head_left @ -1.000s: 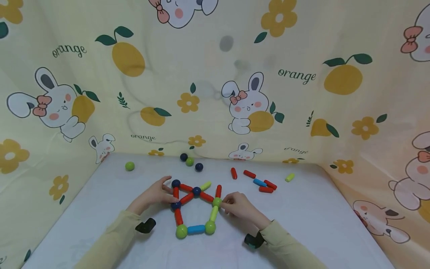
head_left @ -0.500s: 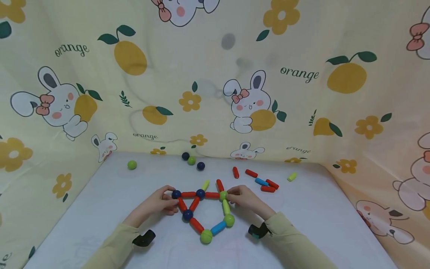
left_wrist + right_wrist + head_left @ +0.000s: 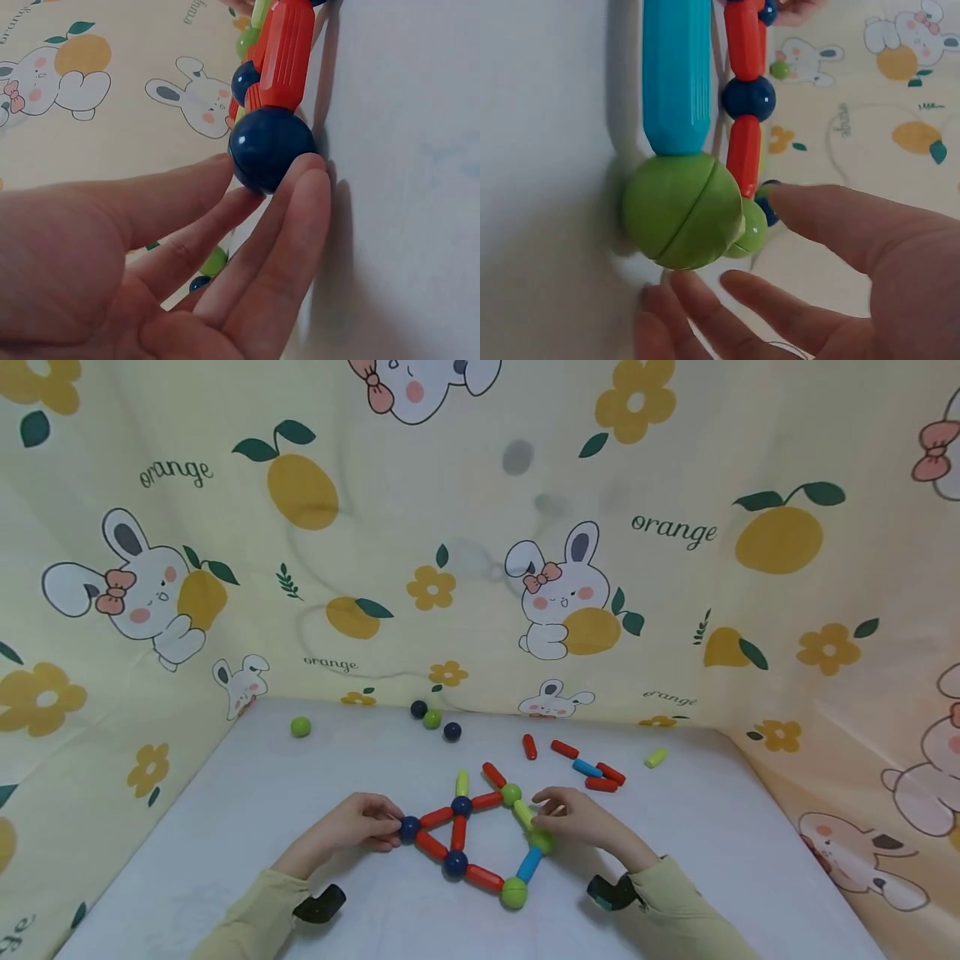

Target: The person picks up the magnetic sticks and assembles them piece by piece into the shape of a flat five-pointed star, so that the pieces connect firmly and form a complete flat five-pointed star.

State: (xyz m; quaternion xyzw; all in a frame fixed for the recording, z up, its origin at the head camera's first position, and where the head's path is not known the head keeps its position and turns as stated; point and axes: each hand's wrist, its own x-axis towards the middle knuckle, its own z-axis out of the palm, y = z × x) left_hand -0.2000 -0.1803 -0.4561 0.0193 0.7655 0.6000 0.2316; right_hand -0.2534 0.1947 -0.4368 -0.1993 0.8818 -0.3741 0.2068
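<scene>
Left hand point(image 3: 367, 822): thumb and fingers pinch the navy ball point(image 3: 409, 830) at the structure's left corner. Right hand point(image 3: 577, 822): fingers loosely bent, thumb and fingers apart, nothing gripped; nearest is the right green ball point(image 3: 681, 211), contact unclear. Structure point(image 3: 458, 833) lies on the table point(image 3: 375, 935) between both hands: red-sided triangle at left, sharing one side with a five-sided loop that includes one blue rod point(image 3: 529, 865). Two free-ended rods, lime point(image 3: 462, 783) and red point(image 3: 494, 775), point away from the person. Farther off: loose balls point(image 3: 452, 732), loose rods point(image 3: 587, 768).
</scene>
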